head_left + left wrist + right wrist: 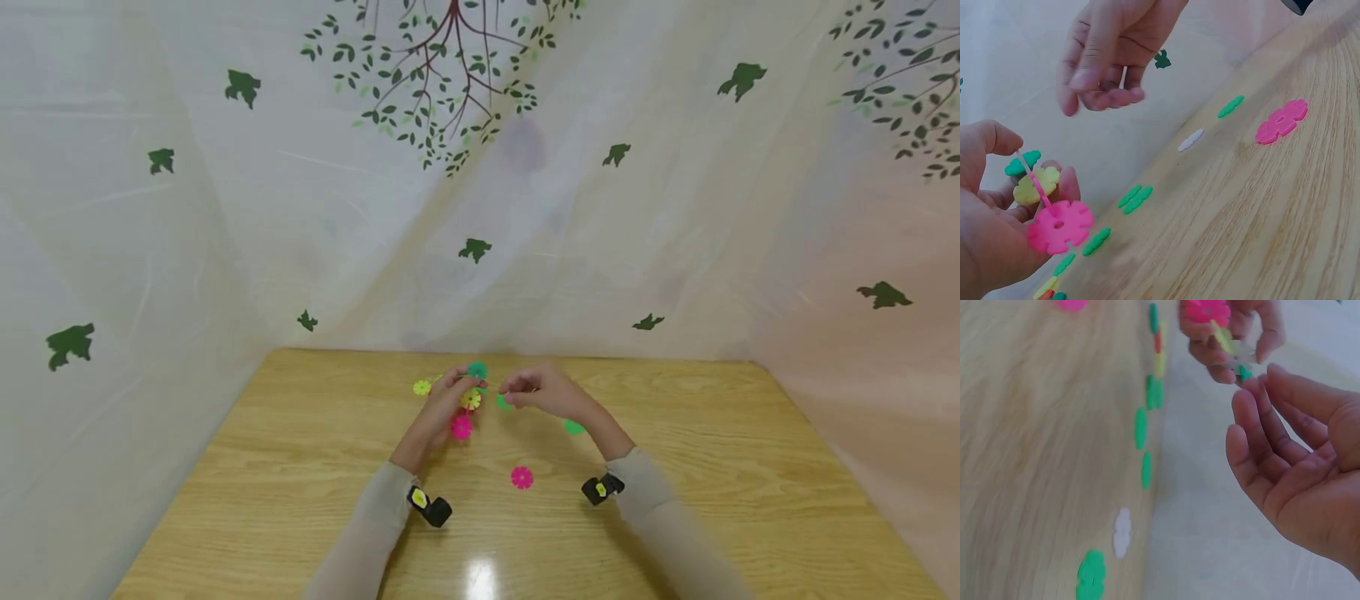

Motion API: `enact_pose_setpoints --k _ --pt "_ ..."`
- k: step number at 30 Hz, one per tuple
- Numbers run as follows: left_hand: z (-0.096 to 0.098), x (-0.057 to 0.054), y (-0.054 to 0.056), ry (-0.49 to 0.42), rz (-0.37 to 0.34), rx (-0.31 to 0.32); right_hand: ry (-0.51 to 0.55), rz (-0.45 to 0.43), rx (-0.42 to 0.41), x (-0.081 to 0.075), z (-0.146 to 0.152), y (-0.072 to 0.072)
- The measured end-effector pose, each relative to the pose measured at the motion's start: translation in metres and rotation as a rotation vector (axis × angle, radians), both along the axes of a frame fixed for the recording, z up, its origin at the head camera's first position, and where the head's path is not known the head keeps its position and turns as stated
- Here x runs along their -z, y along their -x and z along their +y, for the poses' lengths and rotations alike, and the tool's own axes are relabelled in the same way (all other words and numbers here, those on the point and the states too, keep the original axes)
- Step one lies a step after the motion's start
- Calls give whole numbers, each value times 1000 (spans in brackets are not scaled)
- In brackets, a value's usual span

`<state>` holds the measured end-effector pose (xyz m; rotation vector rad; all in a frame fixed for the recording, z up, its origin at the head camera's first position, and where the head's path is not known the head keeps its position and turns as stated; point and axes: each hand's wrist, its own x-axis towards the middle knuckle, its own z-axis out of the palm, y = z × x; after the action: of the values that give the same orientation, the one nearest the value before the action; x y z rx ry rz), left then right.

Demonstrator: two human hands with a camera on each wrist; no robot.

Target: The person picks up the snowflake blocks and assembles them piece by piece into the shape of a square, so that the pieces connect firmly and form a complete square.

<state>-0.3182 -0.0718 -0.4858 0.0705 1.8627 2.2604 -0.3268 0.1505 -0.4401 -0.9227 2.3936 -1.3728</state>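
Observation:
My left hand [442,406] grips a small cluster of flower-shaped plastic discs over the table. In the left wrist view the cluster includes a pink disc [1063,226], a yellow disc [1036,186] and a green disc [1022,163]. A thin pink piece [1037,185] runs from the thumb to the pink disc. Close by on the right is my right hand [551,392], its fingers loosely bent and nothing visible between them. Seen from the right wrist, its fingertips [1249,394] come right up to the green tip [1245,373] of the cluster.
Loose discs lie on the wooden table [675,500]: a pink flower disc [522,477] nearer the front, a green one [573,427] below the right wrist, a white one [1191,140], and a yellow one [422,387] at left. A pale printed curtain [375,275] hangs behind.

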Motion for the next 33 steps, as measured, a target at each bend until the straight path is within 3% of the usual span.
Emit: enact_pose_setpoints --k 5,10,15,23,29,33 --pt "-1 2 2 27 8 -38 -149 15 -191 8 6 -8" --pt "-2 5 5 21 -10 -58 -228 -53 -261 12 11 -26" --pt "-1 5 7 -30 -25 -82 -267 -92 -281 17 10 -37" --pt "-3 9 4 -94 -27 -76 -310 -36 -269 28 4 -43" --pt "-2 9 1 -132 -43 -66 -246 -75 -226 32 5 -39" --pt "0 8 1 -148 -48 -73 -165 -39 -170 29 5 -30"
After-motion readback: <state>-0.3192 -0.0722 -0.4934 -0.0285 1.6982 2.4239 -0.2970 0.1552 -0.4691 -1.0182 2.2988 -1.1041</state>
